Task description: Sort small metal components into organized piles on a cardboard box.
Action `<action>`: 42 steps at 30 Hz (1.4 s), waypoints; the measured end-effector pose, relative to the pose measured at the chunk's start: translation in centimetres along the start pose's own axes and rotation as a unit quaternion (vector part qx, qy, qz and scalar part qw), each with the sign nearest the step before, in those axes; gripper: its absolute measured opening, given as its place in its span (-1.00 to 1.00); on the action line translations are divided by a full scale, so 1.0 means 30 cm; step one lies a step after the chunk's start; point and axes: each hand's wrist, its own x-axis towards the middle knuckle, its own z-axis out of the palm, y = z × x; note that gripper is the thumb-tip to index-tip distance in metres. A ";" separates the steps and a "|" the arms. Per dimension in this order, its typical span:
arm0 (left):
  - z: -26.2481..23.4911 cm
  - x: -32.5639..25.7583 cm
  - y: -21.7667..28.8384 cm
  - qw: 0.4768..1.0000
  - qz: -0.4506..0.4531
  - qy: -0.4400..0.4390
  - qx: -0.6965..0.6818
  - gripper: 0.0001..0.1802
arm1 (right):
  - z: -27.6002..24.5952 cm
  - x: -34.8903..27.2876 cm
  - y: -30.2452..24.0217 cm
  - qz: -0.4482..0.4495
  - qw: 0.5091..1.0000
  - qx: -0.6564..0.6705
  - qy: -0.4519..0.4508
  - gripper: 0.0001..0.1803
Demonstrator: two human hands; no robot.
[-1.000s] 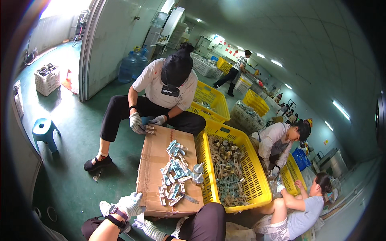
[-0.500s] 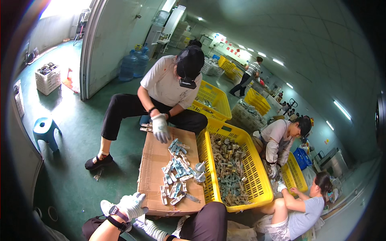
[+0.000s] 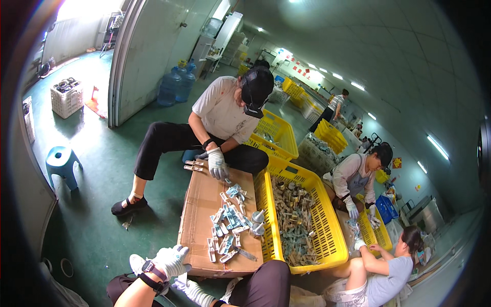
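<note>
My left hand (image 3: pixel 171 263), in a white striped glove, is beside the near left corner of a cardboard sheet (image 3: pixel 199 215). Its fingers are curled together, and anything inside them is hidden. Just below and to the right, my right hand (image 3: pixel 198 293), also gloved, has its fingertips pressed together near the left hand; what they pinch is too small to make out. On the cardboard lies a loose pile of blue and whitish metal clips (image 3: pixel 225 225). Grey funnel-shaped metal parts (image 3: pixel 257 223) stand at its right edge, and a flat grey blade-like piece (image 3: pixel 246 254) lies near me.
A yellow crate (image 3: pixel 327 225) full of metal parts stands right of the cardboard. Across from me a seated co-worker's gloved hand (image 3: pixel 218 163) is over the far edge, near a few set-apart clips (image 3: pixel 194 166). Two people work at right. A blue stool (image 3: pixel 62 162) is at left.
The whole view has shifted slightly. The co-worker opposite has moved a gloved hand a little over the clips. At right, the co-worker in the cap has changed hand position. My hands stay nearly in place.
</note>
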 end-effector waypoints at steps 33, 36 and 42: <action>0.031 -0.006 -0.014 0.997 -0.046 0.021 -0.050 -0.22 | 0.124 -0.078 -0.095 0.052 0.998 -0.006 0.047 -0.66; 0.033 0.012 -0.009 0.998 -0.022 0.032 -0.045 -0.22 | 0.143 -0.097 -0.152 0.019 0.998 -0.045 0.040 -0.72; 0.024 -0.001 -0.008 0.998 -0.037 0.011 -0.040 -0.24 | 0.173 -0.120 -0.170 0.017 0.993 -0.113 0.030 -0.75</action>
